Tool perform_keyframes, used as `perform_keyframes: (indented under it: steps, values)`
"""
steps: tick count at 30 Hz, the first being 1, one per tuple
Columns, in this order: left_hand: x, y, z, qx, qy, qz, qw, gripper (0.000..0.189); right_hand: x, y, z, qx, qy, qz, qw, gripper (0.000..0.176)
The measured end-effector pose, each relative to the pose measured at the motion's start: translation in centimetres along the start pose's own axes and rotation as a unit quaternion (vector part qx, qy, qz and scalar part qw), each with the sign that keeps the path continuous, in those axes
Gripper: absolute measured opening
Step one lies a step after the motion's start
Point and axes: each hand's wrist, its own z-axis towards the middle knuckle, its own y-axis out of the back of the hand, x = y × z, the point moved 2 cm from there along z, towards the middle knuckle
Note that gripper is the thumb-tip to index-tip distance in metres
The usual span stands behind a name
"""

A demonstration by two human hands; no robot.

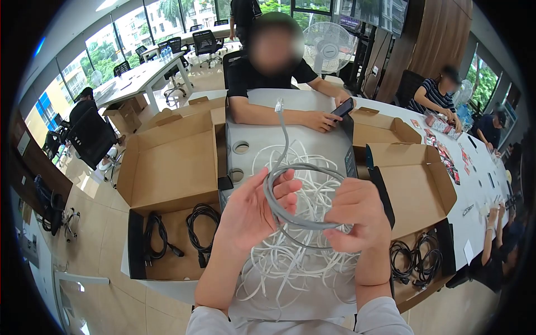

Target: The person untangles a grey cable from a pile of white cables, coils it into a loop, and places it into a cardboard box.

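Above office table, grey cable

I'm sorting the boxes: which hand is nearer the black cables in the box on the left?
Left. The left hand is just right of the black cables; the right hand is farther right, beyond the grey cable.

We sit in a bright office. Tall windows line the far left wall, with trees and buildings beyond. The floor is pale tile. A long white table stands with black chairs; a fan stands by brown wood panels. A ceiling light glows overhead.
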Motion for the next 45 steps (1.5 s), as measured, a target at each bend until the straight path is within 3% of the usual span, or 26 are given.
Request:
perform_keyframes:
  steps: [2,5,11,17,20,23,26,29,35,39,44,45]
  values:
    - [-0.2,0.1,-0.1,-0.036,-0.011,-0.021,0.999,0.040,0.0,-0.8,-0.2,0.034,-0.017,-0.011,0.999,0.015]
    - [-0.6,0.7,-0.3,0.064,0.018,-0.097,0.993,0.032,0.2,-1.3,0.0,0.070,-0.027,-0.007,0.997,0.014]
    - [-1.6,1.0,-0.5,0.034,-0.010,-0.063,0.997,0.027,0.2,-2.2,0.1,0.094,-0.039,-0.016,0.995,0.017]
    - [-2.5,0.8,-1.5,-0.005,-0.143,-0.003,0.990,0.023,1.9,-2.2,1.0,0.018,-0.078,-0.079,0.994,0.032]
    - [-3.4,1.0,-2.1,0.015,-0.208,0.007,0.978,0.020,2.6,-1.5,0.9,-0.002,-0.045,0.017,0.999,0.031]
    - [-3.6,0.6,-2.5,-0.026,-0.271,0.021,0.962,0.016,2.8,-1.8,-0.2,0.066,-0.030,0.144,0.987,0.026]
    - [-3.6,0.6,-2.7,-0.028,-0.306,0.015,0.951,0.013,3.3,-2.3,-0.8,0.191,-0.071,0.141,0.969,0.026]
    - [-3.7,0.7,-3.0,-0.028,-0.333,0.017,0.943,0.012,3.0,-2.8,-1.1,0.314,-0.201,0.033,0.927,0.037]
    - [-3.8,-0.2,-3.5,-0.019,-0.396,0.027,0.918,0.018,0.6,-2.8,-1.1,0.095,-0.231,-0.099,0.963,0.052]
    - [-3.4,-0.3,-3.2,-0.010,-0.366,0.017,0.930,0.021,-1.1,-2.6,-0.9,0.019,-0.279,0.066,0.958,0.060]
    - [-2.1,-0.1,-2.4,0.012,-0.281,0.001,0.960,0.021,-2.3,-3.6,-0.7,-0.163,-0.303,0.384,0.857,0.052]
    - [-1.9,-0.1,-2.1,0.019,-0.260,0.001,0.965,0.022,-2.6,-3.4,-0.7,-0.172,-0.305,0.389,0.852,0.051]
